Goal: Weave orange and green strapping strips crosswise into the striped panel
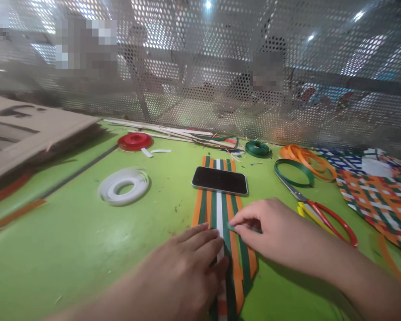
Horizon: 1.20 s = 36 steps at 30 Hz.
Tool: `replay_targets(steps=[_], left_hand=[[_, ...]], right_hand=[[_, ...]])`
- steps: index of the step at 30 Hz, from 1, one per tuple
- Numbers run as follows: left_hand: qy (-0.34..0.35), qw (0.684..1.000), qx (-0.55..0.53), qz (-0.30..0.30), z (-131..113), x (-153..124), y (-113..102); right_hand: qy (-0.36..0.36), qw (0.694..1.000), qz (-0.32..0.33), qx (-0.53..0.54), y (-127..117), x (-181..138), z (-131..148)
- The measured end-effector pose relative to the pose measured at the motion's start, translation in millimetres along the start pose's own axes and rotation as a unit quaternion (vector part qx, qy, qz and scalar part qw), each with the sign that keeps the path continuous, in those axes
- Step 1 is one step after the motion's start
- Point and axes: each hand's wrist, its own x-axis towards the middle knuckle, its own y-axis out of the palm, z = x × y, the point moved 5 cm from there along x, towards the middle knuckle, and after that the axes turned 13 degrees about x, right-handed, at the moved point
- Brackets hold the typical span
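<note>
Two hands at strips (220, 214): left hand (190, 263) pressed flat, open; green strip (245, 229) pinched by right hand (270, 232); careful threading judged next.

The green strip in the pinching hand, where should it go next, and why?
Probably slide the green strip sideways across the striped strips, weaving it over and under. The right hand pinches its end at their edge, the left hand presses them flat, and the phone weighs down the far end.

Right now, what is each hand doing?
Left hand: open, flat on the strips.
Right hand: pinching a green strip.
</note>
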Motion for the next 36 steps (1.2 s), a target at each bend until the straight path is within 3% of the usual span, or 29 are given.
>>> replay_targets(steps=[9, 16, 22, 36], left_hand=[[-0.002, 1.000, 0.005, -0.005, -0.6, 1.2, 0.6], [-0.018, 0.999, 0.008, -0.028, 1.2, 0.2, 0.7], [-0.027, 0.999, 0.000, -0.034, 4.3, -2.7, 5.9], [-0.036, 0.999, 0.020, -0.006, 7.4, 1.6, 1.7]], right_hand=[[-0.017, 1.000, -0.012, 0.012, 0.6, 0.3, 5.0], [0.013, 0.998, 0.014, 0.065, 2.2, 4.1, -9.3], [0.036, 0.991, -0.001, 0.125, 5.5, 13.3, -22.6], [0.066, 0.979, 0.054, 0.186, 3.4, 16.8, -25.4]])
